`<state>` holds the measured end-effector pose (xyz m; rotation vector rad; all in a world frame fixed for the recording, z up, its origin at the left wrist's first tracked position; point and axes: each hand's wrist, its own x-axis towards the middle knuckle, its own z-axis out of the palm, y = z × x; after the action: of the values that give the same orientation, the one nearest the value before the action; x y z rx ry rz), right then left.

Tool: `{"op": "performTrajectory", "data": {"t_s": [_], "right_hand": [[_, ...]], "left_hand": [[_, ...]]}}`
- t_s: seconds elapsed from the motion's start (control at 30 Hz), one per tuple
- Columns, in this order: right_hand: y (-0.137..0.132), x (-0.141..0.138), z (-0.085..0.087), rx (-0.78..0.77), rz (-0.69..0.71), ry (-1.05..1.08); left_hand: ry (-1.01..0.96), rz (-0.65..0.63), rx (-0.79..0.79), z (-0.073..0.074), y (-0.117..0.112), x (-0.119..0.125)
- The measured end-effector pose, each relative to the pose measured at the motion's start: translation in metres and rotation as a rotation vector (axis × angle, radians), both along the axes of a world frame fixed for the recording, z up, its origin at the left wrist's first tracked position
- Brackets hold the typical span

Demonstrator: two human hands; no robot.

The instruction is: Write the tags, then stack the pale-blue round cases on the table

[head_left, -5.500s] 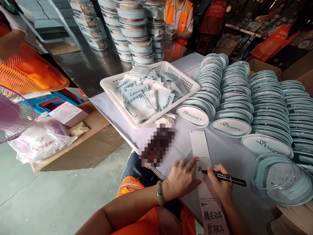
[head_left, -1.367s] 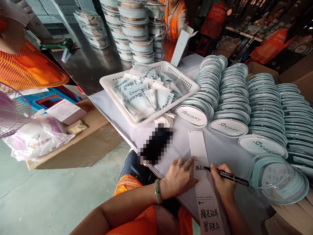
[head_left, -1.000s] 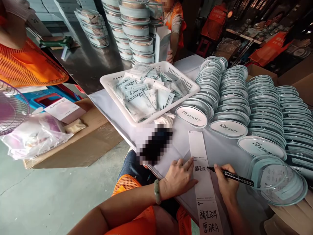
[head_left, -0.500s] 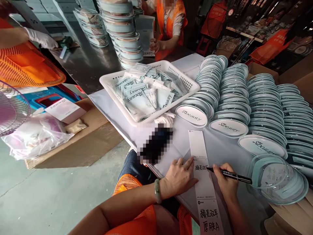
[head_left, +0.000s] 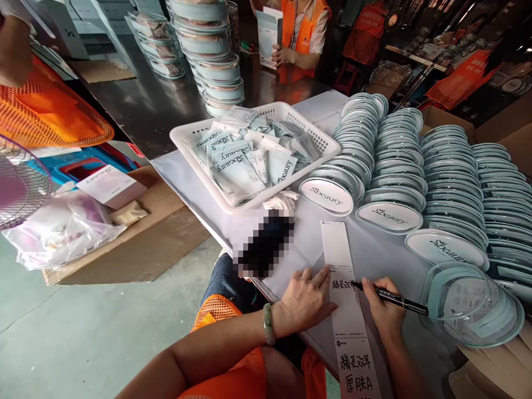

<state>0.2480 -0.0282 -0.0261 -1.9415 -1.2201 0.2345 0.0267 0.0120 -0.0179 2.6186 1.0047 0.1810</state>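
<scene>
A strip of white labels (head_left: 348, 316) lies on the pale tabletop, running toward my body. Handwritten black characters fill the nearest label, and a shorter line of them stands on the middle one. My left hand (head_left: 306, 299) rests with fingers stretched out, its fingertips on the strip's left edge. A green bangle (head_left: 268, 324) circles that wrist. In my right hand (head_left: 384, 310) is a black marker pen (head_left: 401, 301), its tip touching the middle label at the end of the written line. Beside that hand sits a round clear container (head_left: 469, 305) with pale blue contents.
A white basket (head_left: 249, 201) holds many printed sachets. Rows of lidded round containers (head_left: 390, 216) fill the table's right side. A blurred dark object (head_left: 266, 244) lies left of the strip. Across the dark table (head_left: 149, 111), a co-worker (head_left: 305, 39) holds a box (head_left: 269, 41).
More strokes now complete the last character at my pen tip; both my hands stay nearly in place. The co-worker opposite has raised the box. The gloved hand at left has drawn back.
</scene>
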Motion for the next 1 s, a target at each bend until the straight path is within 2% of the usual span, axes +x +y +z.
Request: {"op": "performTrajectory", "data": {"t_s": [0.37,0.53,0.6,0.87,0.93,1.0], "right_hand": [[-0.001,0.0,-0.001,0.023,0.029,0.03],[-0.004,0.003,-0.006,0.121,-0.19,0.114],[-0.006,0.003,-0.004,0.129,-0.225,0.188],[-0.025,-0.026,0.014,-0.087,0.018,0.52],[-0.028,-0.03,0.014,-0.151,0.098,0.519],[-0.028,-0.031,0.014,-0.174,0.168,0.417]], "left_hand": [[0.008,0.001,-0.023,0.001,0.0,0.0],[0.017,-0.003,-0.027,0.002,0.001,-0.001],[0.02,-0.009,-0.032,0.002,0.001,-0.001],[-0.007,-0.008,-0.027,-0.001,0.0,-0.002],[-0.009,-0.004,-0.026,-0.002,0.0,-0.002],[-0.009,-0.003,-0.022,-0.002,0.0,-0.002]]}}
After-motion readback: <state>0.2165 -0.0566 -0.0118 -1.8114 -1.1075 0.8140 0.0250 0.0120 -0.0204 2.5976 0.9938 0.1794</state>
